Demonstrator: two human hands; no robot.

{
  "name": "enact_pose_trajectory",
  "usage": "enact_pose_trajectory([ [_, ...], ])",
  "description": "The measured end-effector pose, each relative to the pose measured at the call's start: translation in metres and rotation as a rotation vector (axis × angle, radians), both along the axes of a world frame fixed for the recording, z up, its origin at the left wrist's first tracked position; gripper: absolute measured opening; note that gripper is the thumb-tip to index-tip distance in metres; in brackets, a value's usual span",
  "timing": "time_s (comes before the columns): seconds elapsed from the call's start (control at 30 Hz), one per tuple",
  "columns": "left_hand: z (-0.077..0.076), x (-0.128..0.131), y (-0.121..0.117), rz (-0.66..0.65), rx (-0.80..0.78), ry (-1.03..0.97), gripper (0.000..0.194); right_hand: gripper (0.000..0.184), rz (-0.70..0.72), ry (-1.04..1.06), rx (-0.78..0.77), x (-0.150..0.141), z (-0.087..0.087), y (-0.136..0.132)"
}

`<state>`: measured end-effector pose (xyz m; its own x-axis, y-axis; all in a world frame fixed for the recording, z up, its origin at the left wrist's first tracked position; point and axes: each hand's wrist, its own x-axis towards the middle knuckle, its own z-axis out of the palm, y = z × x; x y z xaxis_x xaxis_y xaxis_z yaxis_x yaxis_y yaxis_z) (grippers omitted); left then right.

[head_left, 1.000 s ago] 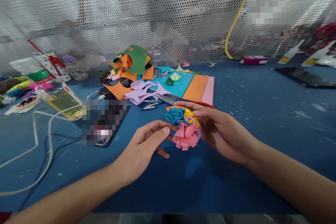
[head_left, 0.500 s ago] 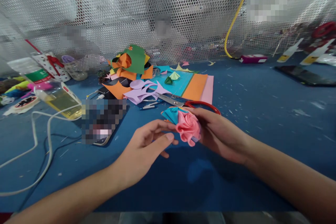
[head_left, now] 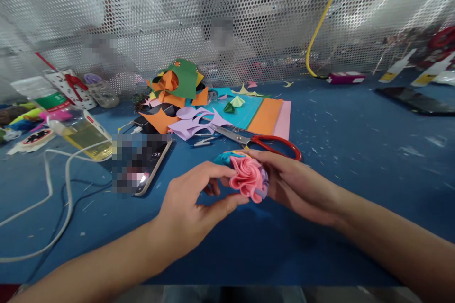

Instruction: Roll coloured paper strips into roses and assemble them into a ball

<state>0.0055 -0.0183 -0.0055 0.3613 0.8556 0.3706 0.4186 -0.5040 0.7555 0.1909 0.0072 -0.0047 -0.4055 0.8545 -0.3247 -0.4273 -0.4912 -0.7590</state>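
Observation:
A pleated paper flower [head_left: 247,175], pink at the front with blue and purple folded pieces behind, is held above the blue table. My right hand [head_left: 296,184] wraps round it from behind and the right side. From the left, the thumb and forefinger of my left hand [head_left: 188,199] pinch the pink folds at their edge. Just behind lie red-handled scissors [head_left: 275,144], their blades pointing left at lilac paper scraps [head_left: 190,125]. Two small folded pieces, one dark green [head_left: 229,107] and one pale green [head_left: 237,101], sit on the coloured sheets [head_left: 265,116].
At left are a phone [head_left: 154,165], a white cable [head_left: 67,189], a tilted bottle of yellow liquid [head_left: 85,137] and a patterned cup [head_left: 76,94]. Pens [head_left: 204,141] lie by the scissors. Orange and green scraps [head_left: 185,80] pile against the perforated metal screen [head_left: 249,9]. A dark tablet-like slab [head_left: 415,101] lies right.
My left thumb and forefinger have closed on the pink folds; before, the thumb was apart from them. The flower has shifted slightly left and turned, its pink face more toward me.

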Motion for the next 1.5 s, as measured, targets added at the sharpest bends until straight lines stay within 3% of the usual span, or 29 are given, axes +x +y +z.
enact_pose_trajectory([
  [0.27, 0.003, 0.001, 0.002, -0.026, 0.091, -0.007, 0.021, 0.022, 0.059, -0.014, 0.037, 0.000, -0.002, 0.000],
  [0.5, 0.003, 0.004, 0.006, -0.144, 0.645, 0.101, 0.013, 0.030, 0.040, -0.024, 0.041, 0.001, -0.005, -0.002],
  [0.73, 0.003, -0.002, -0.003, -0.185, 0.867, 0.313, 0.008, 0.031, 0.101, -0.020, 0.073, 0.002, 0.000, -0.006],
  [0.87, 0.000, -0.002, -0.009, -0.218, 0.951, 0.279, 0.018, 0.029, 0.120, -0.014, 0.079, 0.000, 0.002, -0.007],
  [1.0, -0.001, 0.001, -0.010, -0.211, 1.019, 0.245, 0.014, 0.030, 0.117, 0.055, 0.111, -0.002, 0.003, -0.008],
  [1.5, -0.002, -0.001, -0.007, -0.163, 1.017, 0.247, 0.020, 0.031, 0.145, 0.065, 0.087, -0.002, 0.000, -0.009],
])
